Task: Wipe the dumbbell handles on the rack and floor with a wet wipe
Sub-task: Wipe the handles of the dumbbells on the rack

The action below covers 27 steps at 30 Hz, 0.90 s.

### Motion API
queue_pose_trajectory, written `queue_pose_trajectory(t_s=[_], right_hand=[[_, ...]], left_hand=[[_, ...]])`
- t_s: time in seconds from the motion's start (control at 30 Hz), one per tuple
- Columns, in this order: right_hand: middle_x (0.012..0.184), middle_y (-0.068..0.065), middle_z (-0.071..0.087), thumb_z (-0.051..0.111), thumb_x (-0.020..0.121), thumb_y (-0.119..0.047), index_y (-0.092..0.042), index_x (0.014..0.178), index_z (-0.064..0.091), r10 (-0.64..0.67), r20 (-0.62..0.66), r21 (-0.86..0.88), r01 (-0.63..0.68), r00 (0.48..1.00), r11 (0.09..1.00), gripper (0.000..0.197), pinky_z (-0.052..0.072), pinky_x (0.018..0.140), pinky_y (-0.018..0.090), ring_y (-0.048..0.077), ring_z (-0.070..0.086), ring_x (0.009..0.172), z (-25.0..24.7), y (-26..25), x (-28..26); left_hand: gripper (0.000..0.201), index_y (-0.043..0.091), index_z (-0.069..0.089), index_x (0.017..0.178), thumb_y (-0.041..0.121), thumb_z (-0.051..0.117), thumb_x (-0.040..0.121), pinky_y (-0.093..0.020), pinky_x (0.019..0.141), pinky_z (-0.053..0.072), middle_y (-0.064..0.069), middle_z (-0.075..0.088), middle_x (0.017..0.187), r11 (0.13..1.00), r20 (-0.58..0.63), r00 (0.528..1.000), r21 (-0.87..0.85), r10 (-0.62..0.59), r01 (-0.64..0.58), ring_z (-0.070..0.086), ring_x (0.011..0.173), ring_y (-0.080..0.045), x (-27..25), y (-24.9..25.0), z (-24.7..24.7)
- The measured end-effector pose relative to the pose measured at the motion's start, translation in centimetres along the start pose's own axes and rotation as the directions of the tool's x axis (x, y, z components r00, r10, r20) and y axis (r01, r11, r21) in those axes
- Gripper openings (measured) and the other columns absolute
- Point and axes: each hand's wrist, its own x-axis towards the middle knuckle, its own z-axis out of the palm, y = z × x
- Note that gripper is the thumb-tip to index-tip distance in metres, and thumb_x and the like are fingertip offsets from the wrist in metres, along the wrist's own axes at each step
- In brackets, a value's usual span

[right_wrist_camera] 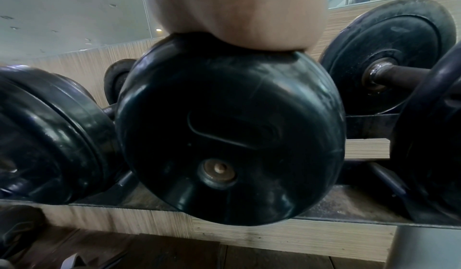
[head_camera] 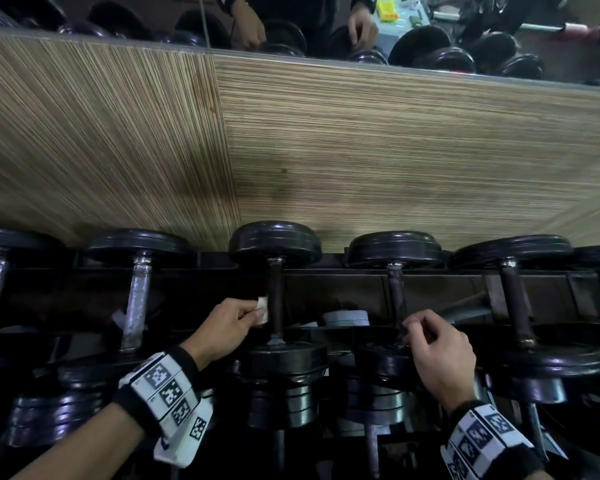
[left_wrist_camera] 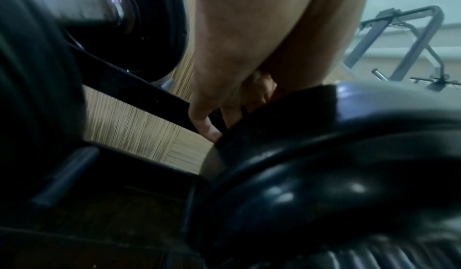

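Note:
Black dumbbells lie in a row on the dark rack (head_camera: 326,275) against a wood-grain wall. My left hand (head_camera: 255,315) pinches a small folded wet wipe (head_camera: 263,308) and holds it against the left side of the middle dumbbell's dark handle (head_camera: 276,299). My right hand (head_camera: 411,329) rests on the near plate (head_camera: 381,362) of the dumbbell to the right. Its fingers curl over the plate's edge by that handle (head_camera: 396,296). In the right wrist view my palm (right_wrist_camera: 239,16) sits on top of this plate (right_wrist_camera: 229,135). The left wrist view is blurred and the wipe is hidden there.
More dumbbells fill the rack on both sides, two with silver handles (head_camera: 137,299) on the left. A lower tier holds further weights (head_camera: 284,393). A mirror (head_camera: 326,26) above the wall panel reflects my hands. A metal frame (left_wrist_camera: 411,42) stands farther off.

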Motion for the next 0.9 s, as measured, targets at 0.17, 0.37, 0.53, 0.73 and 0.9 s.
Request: queue_pose_trajectory(t_s=[0.17,0.37,0.53,0.73,0.9], right_hand=[[0.065,-0.01,0.069,0.057,0.092,-0.027,-0.032,0.077,0.062,0.002,0.001,-0.004,-0.002,1.0,1.0,0.017,0.049,0.069,0.038,0.016,0.062,0.07,0.0,-0.1,0.0],[0.064,-0.01,0.069,0.057,0.093,-0.028,-0.033,0.077,0.062,-0.002,-0.001,-0.005,0.002,1.0,1.0,0.018,0.048,0.067,0.036,0.013,0.062,0.068,0.0,-0.1,-0.1],[0.065,-0.01,0.069,0.056,0.093,-0.027,-0.032,0.077,0.062,0.008,0.0,-0.002,-0.008,1.0,1.0,0.018,0.051,0.069,0.039,0.015,0.062,0.069,0.0,-0.3,-0.2],[0.063,-0.011,0.068,0.057,0.093,-0.026,-0.033,0.075,0.062,0.006,-0.013,0.02,-0.005,1.0,1.0,0.019,0.052,0.069,0.038,0.011,0.063,0.068,-0.1,-0.3,-0.3],[0.063,-0.013,0.068,0.058,0.093,-0.025,-0.033,0.074,0.062,0.003,-0.02,0.031,-0.002,1.0,1.0,0.021,0.052,0.069,0.037,0.007,0.063,0.067,-0.1,-0.4,-0.2]], left_hand=[[0.021,0.017,0.077,0.098,0.022,0.057,0.1,-0.027,0.097,0.044,0.014,0.073,0.102,1.0,0.086,0.996,-0.02,-0.011,0.013,0.065,0.104,-0.001,0.5,-1.4,0.6],[0.044,0.0,0.064,0.08,0.04,0.058,0.096,-0.033,0.077,0.044,0.004,0.059,0.075,0.999,0.083,0.996,0.046,-0.03,0.027,0.055,0.073,-0.01,-0.3,-2.3,-0.1],[0.027,0.014,0.075,0.081,0.012,0.056,0.1,-0.024,0.086,0.047,0.015,0.071,0.087,0.998,0.142,0.988,0.018,-0.065,0.063,0.065,0.084,0.0,0.3,-1.0,0.8],[0.042,0.004,0.051,0.063,0.027,0.059,0.098,-0.03,0.061,0.035,0.002,0.044,0.06,0.988,0.083,0.989,0.105,-0.119,0.11,0.041,0.057,-0.01,-0.2,-1.5,0.1],[0.024,-0.002,0.072,0.086,0.014,0.061,0.098,-0.024,0.071,0.041,0.001,0.064,0.076,0.984,-0.048,0.993,-0.152,-0.104,0.096,0.056,0.073,-0.008,2.8,0.6,-0.8]])
